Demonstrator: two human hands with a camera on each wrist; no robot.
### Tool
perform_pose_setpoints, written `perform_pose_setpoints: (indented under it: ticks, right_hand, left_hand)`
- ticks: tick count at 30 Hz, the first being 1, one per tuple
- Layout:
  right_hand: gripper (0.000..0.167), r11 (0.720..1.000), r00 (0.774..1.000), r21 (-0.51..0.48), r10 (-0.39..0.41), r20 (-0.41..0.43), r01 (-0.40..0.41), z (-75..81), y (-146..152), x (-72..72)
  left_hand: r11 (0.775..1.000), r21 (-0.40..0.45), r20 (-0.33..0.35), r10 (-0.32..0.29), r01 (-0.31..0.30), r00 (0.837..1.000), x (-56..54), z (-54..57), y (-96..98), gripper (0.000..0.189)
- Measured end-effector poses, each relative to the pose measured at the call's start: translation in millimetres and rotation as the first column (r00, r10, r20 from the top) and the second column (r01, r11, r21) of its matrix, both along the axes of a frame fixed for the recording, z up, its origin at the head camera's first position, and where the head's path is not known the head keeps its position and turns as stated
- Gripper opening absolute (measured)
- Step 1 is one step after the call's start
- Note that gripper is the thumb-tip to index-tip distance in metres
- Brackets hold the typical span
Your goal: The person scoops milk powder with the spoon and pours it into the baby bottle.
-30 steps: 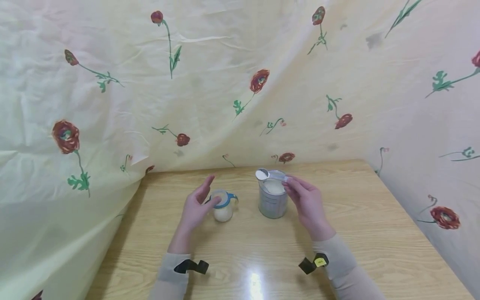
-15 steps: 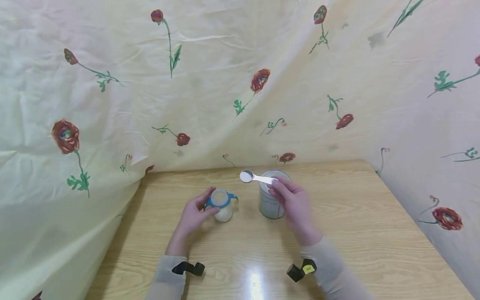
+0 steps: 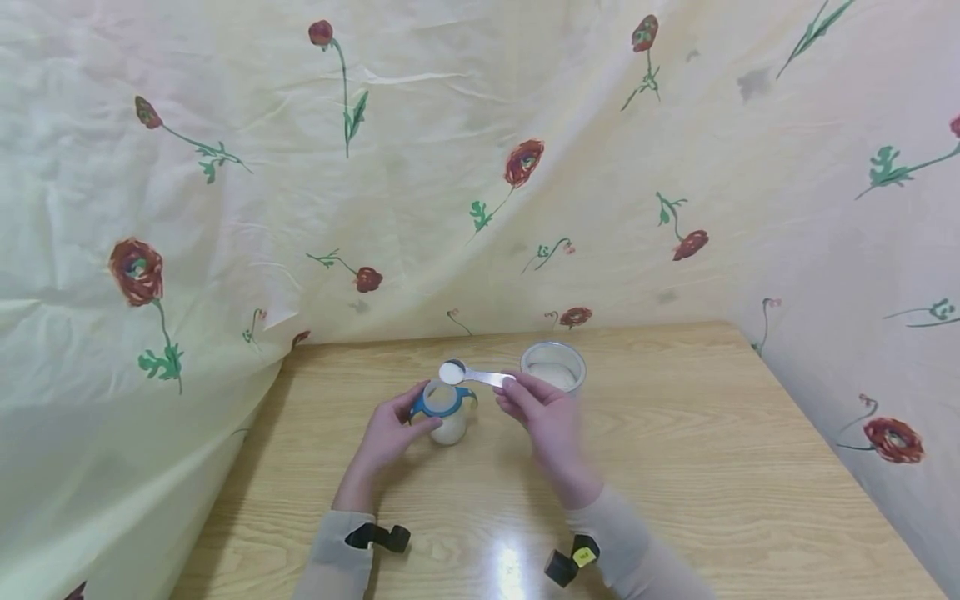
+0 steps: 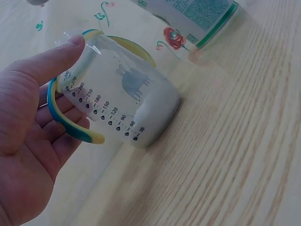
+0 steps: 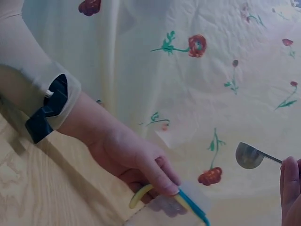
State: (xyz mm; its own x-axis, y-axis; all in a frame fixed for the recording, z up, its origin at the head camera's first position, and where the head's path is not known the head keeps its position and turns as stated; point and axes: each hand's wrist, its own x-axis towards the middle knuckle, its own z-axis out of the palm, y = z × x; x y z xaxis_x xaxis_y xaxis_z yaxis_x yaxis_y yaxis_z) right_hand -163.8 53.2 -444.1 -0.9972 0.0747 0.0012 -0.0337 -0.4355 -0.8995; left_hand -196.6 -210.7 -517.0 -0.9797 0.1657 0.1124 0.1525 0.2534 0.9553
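Observation:
A clear baby bottle (image 4: pixel 122 89) with a blue-and-yellow two-handled collar stands on the table, white powder in its bottom. My left hand (image 3: pixel 390 433) holds it by the collar, thumb on the near side and fingers behind. My right hand (image 3: pixel 543 421) pinches the handle of a metal measuring spoon (image 3: pixel 452 372), its round bowl heaped with white powder. The bowl hangs just above the bottle's open mouth in the head view. To the right stands an open tin (image 3: pixel 553 367) with white powder inside, its front partly hidden by my right hand.
A light wooden table (image 3: pixel 712 442) carries everything. Behind and along both sides hangs a cream cloth (image 3: pixel 420 183) printed with red poppies, reaching the table's back edge. Black camera straps sit on both wrists.
My right hand has carried the filled measuring spoon leftward from over the tin to over the bottle. My left hand has closed in from beside the bottle to hold its collar.

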Motion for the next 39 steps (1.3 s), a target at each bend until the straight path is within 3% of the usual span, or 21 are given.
perform_pose_setpoints:
  ticks: [6, 13, 26, 31, 39]
  right_hand:
    - [0.027, 0.997, 1.000, 0.070, 0.016, -0.015, -0.015, -13.0, -12, -4.1]
    - [0.022, 0.986, 0.994, 0.166, 0.007, -0.111, 0.012, -25.8, -16, -6.7]
    - [0.018, 0.906, 0.951, 0.403, 0.001, -0.308, 0.129, -33.1, -20, -5.4]
    - [0.016, 0.847, 0.892, 0.484, 0.027, -0.451, 0.219, -36.8, -21, -6.9]
    - [0.015, 0.721, 0.726, 0.564, 0.125, -0.677, 0.402, -46.0, -20, -13.9]
  left_hand:
    - [1.000, 0.002, -0.008, -0.004, 0.004, 1.000, -2.8, -2.3, -3.7, 0.067]
    - [1.000, -0.012, -0.013, -0.029, 0.029, 0.999, -1.7, -2.1, -4.4, 0.067]
    - [0.999, -0.030, -0.027, -0.044, 0.043, 0.999, -0.8, -1.3, -6.0, 0.065]
    - [0.998, -0.032, -0.017, -0.046, 0.046, 0.999, -0.6, -1.5, -6.9, 0.065]
    - [0.998, -0.036, -0.037, -0.053, 0.052, 0.998, 0.4, -0.8, -5.5, 0.066]
